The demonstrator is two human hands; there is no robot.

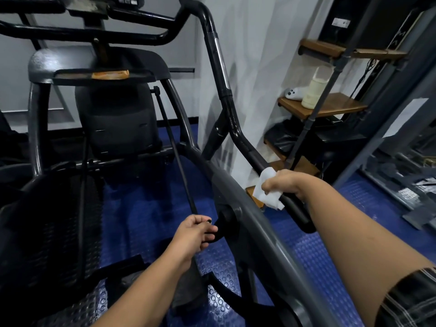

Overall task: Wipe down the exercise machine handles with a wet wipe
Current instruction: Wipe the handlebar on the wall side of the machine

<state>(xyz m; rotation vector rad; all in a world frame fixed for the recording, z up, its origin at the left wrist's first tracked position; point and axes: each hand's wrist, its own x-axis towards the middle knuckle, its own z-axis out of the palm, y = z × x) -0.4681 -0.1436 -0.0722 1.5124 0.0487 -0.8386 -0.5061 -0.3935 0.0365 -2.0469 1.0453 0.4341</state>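
A black exercise machine fills the view. Its right handle bar [238, 135] runs from the top centre down to the lower right and ends in a black grip [299, 215]. My right hand [284, 185] is closed around that bar with a crumpled white wet wipe [267, 191] pressed between palm and bar. My left hand [197, 234] is closed on a short black grip [218, 232] beside the grey side rail [254, 208], lower centre.
An orange wipe pack [110, 74] lies on the machine's tray [70, 77]. Wooden steps [323, 107] at right carry a cream jug [312, 90] and a white controller [293, 93]. Blue studded mat [313, 256] covers the floor. A white wall stands behind the handle.
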